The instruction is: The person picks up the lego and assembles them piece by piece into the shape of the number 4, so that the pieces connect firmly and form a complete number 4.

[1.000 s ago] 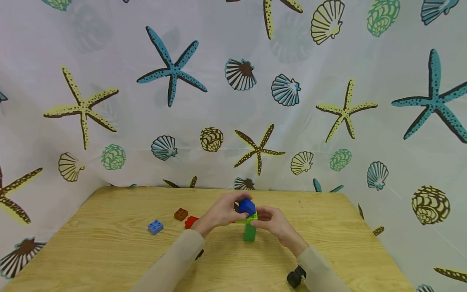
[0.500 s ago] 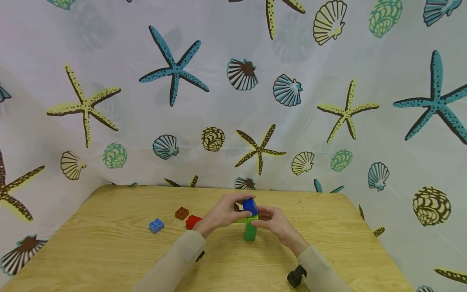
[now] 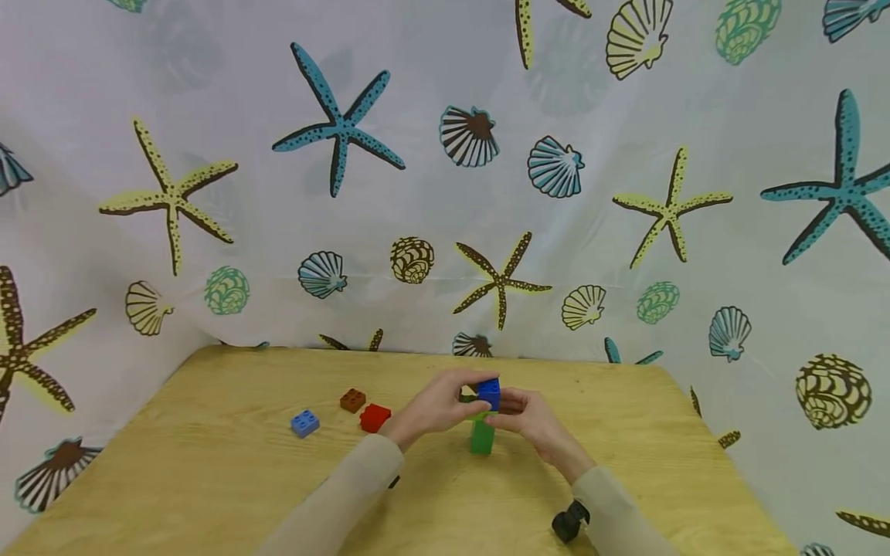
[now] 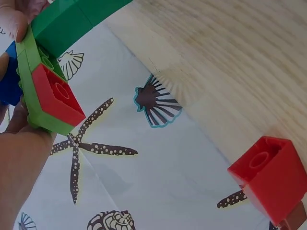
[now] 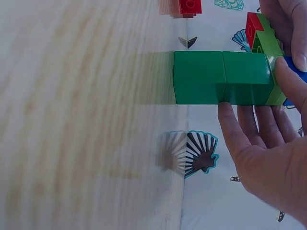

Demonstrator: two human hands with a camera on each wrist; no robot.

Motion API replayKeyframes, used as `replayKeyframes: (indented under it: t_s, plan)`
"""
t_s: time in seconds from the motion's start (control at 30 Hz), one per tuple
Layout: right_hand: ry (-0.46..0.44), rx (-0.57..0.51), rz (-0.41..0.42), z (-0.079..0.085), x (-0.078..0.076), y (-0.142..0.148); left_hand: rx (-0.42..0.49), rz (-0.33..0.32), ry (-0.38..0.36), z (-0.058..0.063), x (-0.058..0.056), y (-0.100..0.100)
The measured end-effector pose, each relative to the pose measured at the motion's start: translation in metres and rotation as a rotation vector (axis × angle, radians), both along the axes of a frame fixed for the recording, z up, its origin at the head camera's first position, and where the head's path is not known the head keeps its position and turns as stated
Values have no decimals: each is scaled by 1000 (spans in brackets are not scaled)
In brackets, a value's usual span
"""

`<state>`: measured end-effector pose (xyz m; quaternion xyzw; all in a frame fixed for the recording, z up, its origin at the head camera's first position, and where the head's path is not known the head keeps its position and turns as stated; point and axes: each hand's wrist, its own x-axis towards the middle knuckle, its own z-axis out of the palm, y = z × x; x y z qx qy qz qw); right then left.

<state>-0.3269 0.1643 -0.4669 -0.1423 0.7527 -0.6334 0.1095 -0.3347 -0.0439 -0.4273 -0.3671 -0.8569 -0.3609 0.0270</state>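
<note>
My left hand (image 3: 445,401) pinches a dark blue toy brick (image 3: 490,393) between thumb and fingers, on top of a long lime-green brick (image 4: 31,91). A red brick (image 4: 55,98) hangs under the lime brick's outer end in the left wrist view. Two stacked green bricks (image 5: 223,79) stand upright on the table and carry the lime brick. My right hand (image 3: 531,425) holds this tower from the right, thumb near the lime brick and fingertips against the other side. Whether the blue brick is fully pressed down cannot be seen.
Left of the tower on the wooden table (image 3: 208,479) lie a red brick (image 3: 375,418), a brown brick (image 3: 353,400) and a light blue brick (image 3: 304,422). A white curtain (image 3: 417,193) with printed shells and starfish hangs behind the table.
The left hand has turned the blue brick from tilted to upright, studs up, above the lime brick. The right hand has kept its place at the tower. The head view has shifted slightly.
</note>
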Motion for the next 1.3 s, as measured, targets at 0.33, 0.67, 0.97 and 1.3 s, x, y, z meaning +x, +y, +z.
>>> replayKeyframes:
  t_s: [0.33,0.67,0.97,1.3]
  plan:
    - [-10,-22,12,0,-1,4,-9,0,-44,0,4,6]
    - [-12,-153,43,14,2,2,44,40,-69,0,6,4]
    - [-20,-171,-77,17,5,-11,28,46,-25,-6,5,5]
    - [4,-159,-101,20,5,-14,136,92,-44,-4,1,-1]
